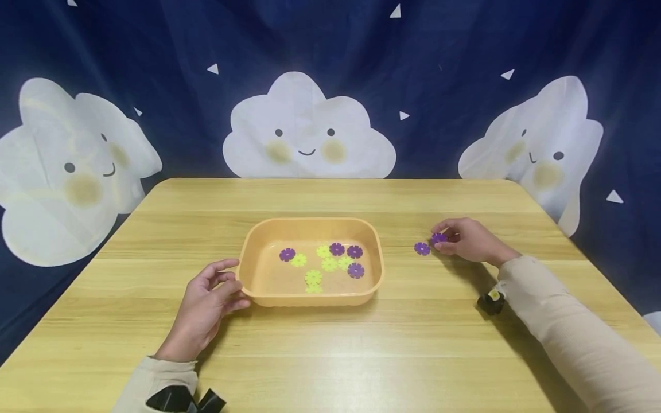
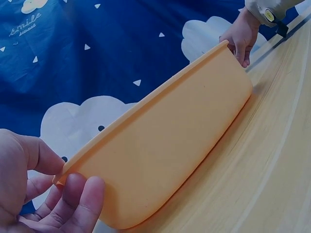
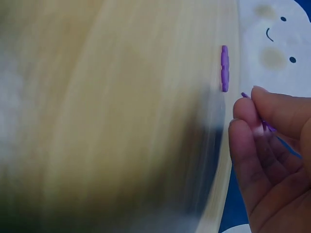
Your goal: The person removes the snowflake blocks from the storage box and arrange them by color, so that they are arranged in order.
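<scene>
My left hand (image 1: pixel 206 304) holds the left end of an orange plastic basin (image 1: pixel 310 300). In the left wrist view its thumb and fingers (image 2: pixel 90 199) pinch the basin's rim. Purple snowflake discs (image 1: pixel 355 271) and yellow-green snowflake discs (image 1: pixel 312 277) lie scattered on the basin's floor, some overlapping. To the right of the basin, my right hand (image 1: pixel 472 240) pinches a purple snowflake disc (image 1: pixel 439 238) between thumb and fingertips. Another purple snowflake disc (image 1: pixel 422 248) lies just left of that hand, and in the right wrist view it shows edge-on (image 3: pixel 224 69).
A wooden table (image 1: pixel 330 355) with rounded far corners carries everything. Behind it hangs a dark blue curtain (image 1: pixel 439 69) printed with smiling clouds and small white triangles. A black strap with a yellow piece (image 1: pixel 492 302) sits at the right cuff.
</scene>
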Action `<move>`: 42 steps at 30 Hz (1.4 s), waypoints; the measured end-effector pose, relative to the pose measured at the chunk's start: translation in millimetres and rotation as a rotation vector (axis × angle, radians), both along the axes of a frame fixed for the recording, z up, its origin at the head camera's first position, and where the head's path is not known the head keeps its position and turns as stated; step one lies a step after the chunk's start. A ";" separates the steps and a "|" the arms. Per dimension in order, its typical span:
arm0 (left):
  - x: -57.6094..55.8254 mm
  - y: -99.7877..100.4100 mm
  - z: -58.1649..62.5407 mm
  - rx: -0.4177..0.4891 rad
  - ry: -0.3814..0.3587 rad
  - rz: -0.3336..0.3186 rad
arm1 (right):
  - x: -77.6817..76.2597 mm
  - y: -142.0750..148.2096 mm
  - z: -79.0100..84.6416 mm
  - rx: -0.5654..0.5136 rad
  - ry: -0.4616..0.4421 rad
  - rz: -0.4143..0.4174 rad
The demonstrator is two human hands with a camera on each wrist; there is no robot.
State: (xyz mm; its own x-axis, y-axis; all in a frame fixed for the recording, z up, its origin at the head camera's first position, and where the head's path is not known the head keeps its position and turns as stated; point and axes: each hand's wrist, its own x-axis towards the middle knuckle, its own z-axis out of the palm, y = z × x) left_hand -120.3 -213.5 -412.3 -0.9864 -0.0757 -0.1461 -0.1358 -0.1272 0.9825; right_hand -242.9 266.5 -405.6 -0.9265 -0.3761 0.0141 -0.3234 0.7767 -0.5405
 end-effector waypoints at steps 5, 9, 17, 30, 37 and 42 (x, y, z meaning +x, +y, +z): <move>0.5 -0.4 -0.5 -0.001 0.000 -0.001 | -1.5 0.7 -0.2 0.043 0.022 0.055; 0.7 -0.3 -0.6 -0.004 0.004 -0.001 | -2.6 1.1 -2.1 0.065 0.023 0.093; 0.7 0.2 -0.2 -0.011 0.011 -0.005 | -2.0 2.2 -4.7 0.042 -0.038 0.118; -0.1 1.0 0.3 -0.008 0.014 -0.006 | -2.6 4.0 -4.2 0.066 -0.077 0.146; 0.5 0.5 -0.2 -0.005 0.007 -0.005 | -2.8 2.0 -2.4 0.066 -0.109 0.138; 1.6 0.4 -1.0 -0.014 0.004 -0.007 | -4.7 -0.7 -0.2 0.050 -0.147 0.117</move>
State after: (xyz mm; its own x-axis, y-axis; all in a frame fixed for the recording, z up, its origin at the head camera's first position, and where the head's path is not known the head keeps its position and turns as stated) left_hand -118.7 -213.1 -413.2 -0.9874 -0.0706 -0.1415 -0.1330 -0.1129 0.9847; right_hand -247.6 265.7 -405.8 -0.8672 -0.4778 -0.1401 -0.3331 0.7659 -0.5500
